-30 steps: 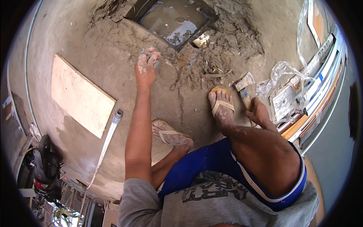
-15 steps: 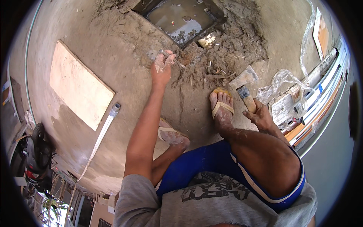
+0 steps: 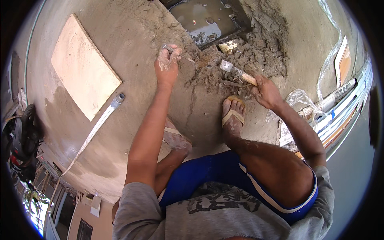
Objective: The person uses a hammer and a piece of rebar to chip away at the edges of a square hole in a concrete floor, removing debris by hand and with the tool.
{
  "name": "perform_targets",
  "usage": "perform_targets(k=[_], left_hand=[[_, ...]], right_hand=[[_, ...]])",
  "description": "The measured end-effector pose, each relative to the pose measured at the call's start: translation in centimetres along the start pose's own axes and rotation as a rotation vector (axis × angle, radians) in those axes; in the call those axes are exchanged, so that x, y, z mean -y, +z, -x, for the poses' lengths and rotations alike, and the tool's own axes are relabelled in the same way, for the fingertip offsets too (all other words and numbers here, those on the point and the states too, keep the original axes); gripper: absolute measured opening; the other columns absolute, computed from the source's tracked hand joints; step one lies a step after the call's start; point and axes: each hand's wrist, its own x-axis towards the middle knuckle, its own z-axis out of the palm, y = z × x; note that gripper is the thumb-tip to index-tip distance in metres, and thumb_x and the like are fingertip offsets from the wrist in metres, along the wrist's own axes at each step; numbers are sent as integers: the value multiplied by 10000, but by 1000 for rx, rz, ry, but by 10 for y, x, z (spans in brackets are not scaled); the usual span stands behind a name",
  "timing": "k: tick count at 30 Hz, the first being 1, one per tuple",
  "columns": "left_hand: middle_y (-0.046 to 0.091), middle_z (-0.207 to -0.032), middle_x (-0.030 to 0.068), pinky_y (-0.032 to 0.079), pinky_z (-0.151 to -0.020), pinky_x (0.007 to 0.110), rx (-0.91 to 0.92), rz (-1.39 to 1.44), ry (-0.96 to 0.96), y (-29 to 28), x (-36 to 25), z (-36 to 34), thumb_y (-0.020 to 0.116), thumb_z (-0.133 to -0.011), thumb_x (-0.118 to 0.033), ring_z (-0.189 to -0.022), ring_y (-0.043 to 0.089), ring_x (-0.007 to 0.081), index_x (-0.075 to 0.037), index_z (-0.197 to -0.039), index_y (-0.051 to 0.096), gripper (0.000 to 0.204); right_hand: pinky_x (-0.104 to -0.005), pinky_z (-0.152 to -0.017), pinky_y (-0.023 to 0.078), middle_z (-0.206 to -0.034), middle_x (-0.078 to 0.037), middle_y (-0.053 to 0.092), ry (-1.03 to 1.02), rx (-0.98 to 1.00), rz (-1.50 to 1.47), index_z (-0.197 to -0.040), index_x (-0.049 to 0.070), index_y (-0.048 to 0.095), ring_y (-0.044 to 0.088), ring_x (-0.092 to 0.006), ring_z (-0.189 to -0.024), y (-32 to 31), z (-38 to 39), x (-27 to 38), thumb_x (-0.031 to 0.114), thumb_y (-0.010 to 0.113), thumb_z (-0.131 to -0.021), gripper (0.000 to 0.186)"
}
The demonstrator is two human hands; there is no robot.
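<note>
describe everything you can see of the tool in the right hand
The tool has a squarish, pale grey head that looks like dirty metal, a darker neck and a light-brown handle that looks wooden. It slants in view, head to the upper left, handle toward the lower right. The right hand grips the handle and hides its end. The head appears against the churned mud; whether they touch is unclear.

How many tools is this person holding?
2: a slim metal tool in the left hand, and a wooden-handled tool in the right hand.
</note>
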Motion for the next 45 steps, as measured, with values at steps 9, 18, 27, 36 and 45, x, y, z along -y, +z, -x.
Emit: perform_targets(k=[9, 18, 27, 36, 45], left_hand=[[674, -1031, 158, 615, -817, 316, -470, 212, 329, -67, -73, 7, 555, -999, -11, -960, 682, 210, 31, -1176, 526, 184], [707, -1000, 121, 604, -790, 264, -631, 202, 491, -97, -104, 23, 585, -997, -54, -912, 687, 144, 35, -1152, 563, 180], [712, -1003, 116, 582, -812, 285, -372, 17, 350, -112, -95, 42, 599, -1003, -82, -947, 689, 152, 10, -1152, 582, 176], [709, -995, 93, 567, -820, 282, -213, -105, 321, -113, -114, 50, 619, -995, -97, -964, 689, 143, -4, -1154, 602, 185], [694, -1010, 96, 582, -813, 294, -278, 118, 273, -73, -105, 43, 613, -997, -96, -954, 676, 149, 2, -1142, 591, 176]], right_hand=[[-430, -699, 540, -855, -167, 692, -121, 59, 43, -1046, 46, 599, 681, -343, -763, -29, -84, 58, 338, 711, -927, 335], [-408, -661, 575, -836, -115, 703, -89, 355, 805, -1086, 65, 576, 708, -266, -748, 14, -125, -10, 162, 633, -932, 191], [-329, -654, 539, -873, -128, 682, -520, -298, -214, -1095, 35, 596, 677, -275, -719, -8, -105, 74, -18, 739, -821, 313], [-412, -679, 573, -908, -189, 709, -130, 234, 739, -984, 50, 589, 731, -323, -800, 21, -113, 12, 172, 650, -941, 143], [-446, -704, 550, -884, -169, 706, -186, 37, 267, -1031, 44, 626, 706, -353, -806, 35, -116, -27, 170, 666, -893, 192]])
